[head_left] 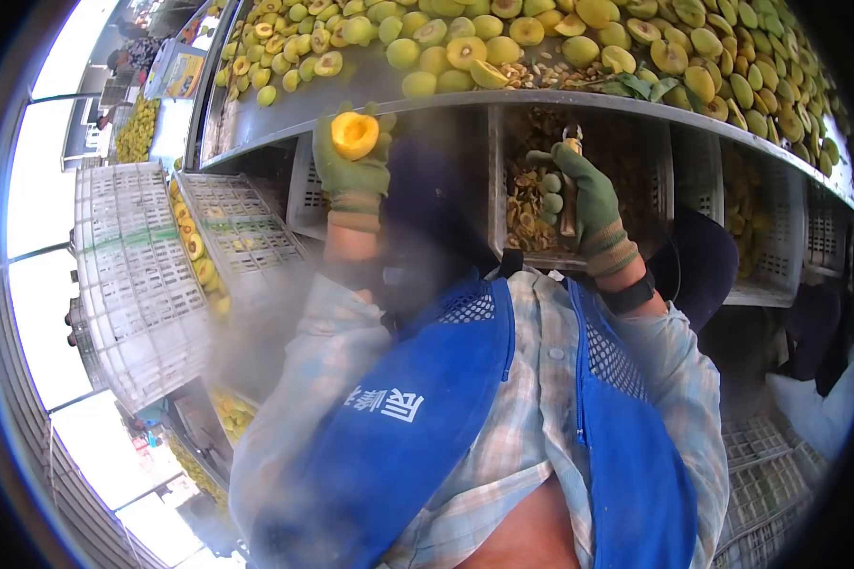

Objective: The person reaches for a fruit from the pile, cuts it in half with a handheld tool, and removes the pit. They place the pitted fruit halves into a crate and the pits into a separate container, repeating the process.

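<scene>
My left hand (353, 175), in a green knitted glove, grips a yellow peach half (354, 136) with its hollow centre facing up, just below the table's front edge. Round a slim metal hand tool (568, 213), held upright, my gloved right hand (586, 194) is closed. The tool's small shiny head shows above the fist; its exact shape is hard to make out. Below and behind my right hand, a crate (499, 180) holds brownish pits and scraps. Many halved and whole yellow-green peaches (527, 31) lie on the metal table (351, 95) in front of me.
White plastic crates (138, 266) stand stacked at the left, with peach halves (194, 247) between them. More crates (778, 237) sit under the table at the right. Another person's pale sleeve (826, 403) shows at the far right. Loose pits (550, 76) lie near the table edge.
</scene>
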A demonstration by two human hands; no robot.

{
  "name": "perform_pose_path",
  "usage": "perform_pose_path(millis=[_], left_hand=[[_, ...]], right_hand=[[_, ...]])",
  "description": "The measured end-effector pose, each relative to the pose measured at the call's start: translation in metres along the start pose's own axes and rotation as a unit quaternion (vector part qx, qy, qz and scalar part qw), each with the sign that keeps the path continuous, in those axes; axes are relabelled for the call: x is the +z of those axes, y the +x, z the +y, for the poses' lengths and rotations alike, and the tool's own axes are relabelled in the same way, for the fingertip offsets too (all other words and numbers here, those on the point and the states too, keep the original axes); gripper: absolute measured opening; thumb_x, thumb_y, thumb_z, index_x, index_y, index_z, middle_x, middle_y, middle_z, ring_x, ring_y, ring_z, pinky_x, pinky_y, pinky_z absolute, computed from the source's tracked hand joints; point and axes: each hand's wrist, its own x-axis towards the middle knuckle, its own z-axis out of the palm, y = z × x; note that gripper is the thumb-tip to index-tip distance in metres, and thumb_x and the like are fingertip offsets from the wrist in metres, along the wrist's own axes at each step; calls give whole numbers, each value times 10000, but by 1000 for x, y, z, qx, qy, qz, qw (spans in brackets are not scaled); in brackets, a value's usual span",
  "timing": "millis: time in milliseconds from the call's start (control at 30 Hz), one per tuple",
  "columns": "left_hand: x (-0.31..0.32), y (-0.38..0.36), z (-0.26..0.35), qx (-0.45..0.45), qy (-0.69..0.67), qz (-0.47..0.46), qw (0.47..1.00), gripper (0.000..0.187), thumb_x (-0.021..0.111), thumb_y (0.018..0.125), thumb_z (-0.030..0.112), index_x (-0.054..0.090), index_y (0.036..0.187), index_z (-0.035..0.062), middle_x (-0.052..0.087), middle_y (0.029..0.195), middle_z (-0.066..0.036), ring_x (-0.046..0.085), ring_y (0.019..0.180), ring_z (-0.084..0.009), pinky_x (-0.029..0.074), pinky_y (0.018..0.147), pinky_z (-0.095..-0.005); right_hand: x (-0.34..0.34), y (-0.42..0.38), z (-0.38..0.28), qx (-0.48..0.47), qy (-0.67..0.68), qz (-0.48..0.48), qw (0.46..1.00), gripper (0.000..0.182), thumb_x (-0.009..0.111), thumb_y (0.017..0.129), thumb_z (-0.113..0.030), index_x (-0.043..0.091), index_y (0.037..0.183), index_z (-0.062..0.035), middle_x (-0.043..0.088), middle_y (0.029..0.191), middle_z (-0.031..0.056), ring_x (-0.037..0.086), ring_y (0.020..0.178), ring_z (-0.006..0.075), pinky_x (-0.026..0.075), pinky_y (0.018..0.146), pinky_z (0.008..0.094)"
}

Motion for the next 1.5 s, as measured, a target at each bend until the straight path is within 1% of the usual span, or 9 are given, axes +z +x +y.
perform_pose_path(millis=[400, 567, 700, 800, 900, 1100, 1233, 1333, 1500], left_hand=[[-188, 24, 11, 35, 19, 277, 960, 391, 602, 919, 390, 574, 1176, 96, 627, 1124, -108, 629, 1005, -300, 555, 788, -432], [-152, 30, 18, 24, 114, 331, 937, 506, 590, 932, 388, 525, 1339, 95, 598, 1277, -103, 578, 1141, -274, 485, 914, -437], [-55, 26, 26, 146, 277, 131, 941, 440, 624, 921, 358, 612, 1243, 58, 676, 1137, -74, 650, 1030, -268, 505, 856, -414], [-2, 42, 21, 269, 605, -43, 748, 528, 589, 915, 474, 633, 1238, 59, 678, 1176, -145, 667, 1029, -303, 499, 909, -404], [42, 66, 4, 147, 794, -60, 587, 593, 621, 832, 544, 659, 1188, 72, 682, 1144, -180, 655, 1039, -327, 489, 910, -404], [57, 116, -23, 28, 868, -101, 486, 676, 626, 743, 616, 676, 1149, 77, 680, 1107, -207, 633, 1051, -368, 475, 917, -441], [39, 107, -14, 105, 634, -123, 756, 522, 609, 852, 455, 649, 1177, 48, 695, 1056, -148, 666, 997, -290, 531, 814, -357], [49, 70, -14, -26, 276, -136, 951, 508, 540, 937, 402, 575, 1242, -3, 672, 1097, -151, 684, 842, -286, 526, 625, -284], [77, 8, -32, -24, 324, -221, 920, 619, 470, 957, 457, 509, 1298, -58, 644, 1157, -220, 683, 852, -333, 543, 676, -350]], right_hand=[[3, 9, 29, 67, -39, 46, 996, 403, 536, 989, -354, 588, 1122, 23, 575, 700, 3, 528, 523, 125, 454, 483, 260], [17, 10, 32, 64, -90, 68, 992, 383, 549, 983, -348, 603, 1121, 5, 581, 701, 4, 536, 525, 129, 448, 485, 256], [15, 17, 38, 62, -96, 72, 991, 407, 543, 985, -364, 599, 1134, 11, 583, 697, 6, 536, 522, 127, 444, 484, 271], [13, 18, 44, 66, -52, 59, 995, 416, 528, 994, -354, 586, 1135, 33, 574, 699, 23, 536, 527, 139, 465, 512, 287], [4, 18, 44, 59, -51, 41, 996, 437, 524, 996, -363, 575, 1150, 42, 566, 718, 34, 544, 554, 149, 469, 527, 294], [-6, 5, 35, 23, -72, 76, 994, 436, 530, 991, -367, 579, 1162, 31, 573, 698, 45, 541, 534, 151, 476, 531, 292], [-2, -2, 27, 7, -98, 52, 994, 403, 552, 983, -353, 594, 1140, 17, 578, 675, 46, 548, 509, 146, 475, 497, 283], [22, -15, 14, -7, -177, 29, 984, 363, 584, 971, -335, 606, 1117, -4, 582, 665, 44, 550, 484, 138, 453, 450, 265], [63, -29, -7, -63, -277, -2, 959, 345, 621, 948, -318, 578, 1110, -17, 592, 689, 33, 549, 486, 100, 435, 436, 235]])
